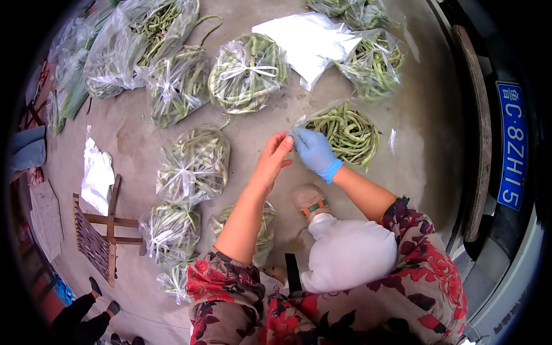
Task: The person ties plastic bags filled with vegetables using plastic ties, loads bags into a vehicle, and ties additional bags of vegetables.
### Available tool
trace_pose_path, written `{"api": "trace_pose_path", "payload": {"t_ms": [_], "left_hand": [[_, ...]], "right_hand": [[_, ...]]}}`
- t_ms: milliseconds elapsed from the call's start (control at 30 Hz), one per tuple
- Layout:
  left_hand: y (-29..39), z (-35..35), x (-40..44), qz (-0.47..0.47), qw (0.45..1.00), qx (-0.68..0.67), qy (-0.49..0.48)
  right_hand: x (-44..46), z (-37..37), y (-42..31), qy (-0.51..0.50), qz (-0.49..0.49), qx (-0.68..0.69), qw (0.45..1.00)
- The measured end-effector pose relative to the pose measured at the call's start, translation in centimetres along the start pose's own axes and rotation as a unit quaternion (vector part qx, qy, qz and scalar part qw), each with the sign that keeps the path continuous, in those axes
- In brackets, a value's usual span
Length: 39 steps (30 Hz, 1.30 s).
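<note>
"Taking the hands as the dial's centre, what lies leftmost?"

"A wooden stool point(111, 221) at eight o'clock, then a knotted bag of beans point(192, 167) at nine."

"And the hands?"

"The bare left hand point(273, 161) meets the gloved right hand point(315, 152), fingertips together at the centre. Whether they clamp anything between them, one cannot tell; the tips cover it."

"Where are the loose beans?"

"The loose green beans point(345, 135) lie heaped just beside the glove, between two and three o'clock, with clear film point(301, 119) at their near edge. Farther right, at three, is a vehicle's number plate point(511, 145)."

"Which step is in hand?"

"Seemingly fingertip work on the film's edge; no knot shows over that heap."

"And the next move calls for?"

"Probably a fine pinch from both hands, gentle enough not to tear it."
</note>
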<state>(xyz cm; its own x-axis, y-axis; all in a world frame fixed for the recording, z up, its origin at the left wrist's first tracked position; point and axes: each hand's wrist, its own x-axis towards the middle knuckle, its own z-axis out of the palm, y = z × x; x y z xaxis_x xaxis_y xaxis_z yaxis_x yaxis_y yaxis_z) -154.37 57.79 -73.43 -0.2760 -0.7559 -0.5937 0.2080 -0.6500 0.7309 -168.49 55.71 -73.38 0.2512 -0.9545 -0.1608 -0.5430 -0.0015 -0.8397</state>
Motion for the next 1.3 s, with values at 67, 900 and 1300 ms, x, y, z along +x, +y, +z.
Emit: {"api": "trace_pose_path", "payload": {"t_ms": [67,900,1300], "left_hand": [[0.8,-1.7,-2.7,-0.023,0.998,0.028,0.059],[-4.4,-6.1,-6.2,0.180,0.877,0.363,0.260],[-2.5,-2.9,-6.8,0.370,0.803,0.405,0.234]], "right_hand": [[-0.7,3.0,-1.4,-0.096,-0.062,-0.008,0.993],[1.3,2.2,2.2,-0.109,-0.126,-0.421,0.892],[-2.0,-2.0,-3.6,-0.130,0.083,-0.027,0.988]]}}
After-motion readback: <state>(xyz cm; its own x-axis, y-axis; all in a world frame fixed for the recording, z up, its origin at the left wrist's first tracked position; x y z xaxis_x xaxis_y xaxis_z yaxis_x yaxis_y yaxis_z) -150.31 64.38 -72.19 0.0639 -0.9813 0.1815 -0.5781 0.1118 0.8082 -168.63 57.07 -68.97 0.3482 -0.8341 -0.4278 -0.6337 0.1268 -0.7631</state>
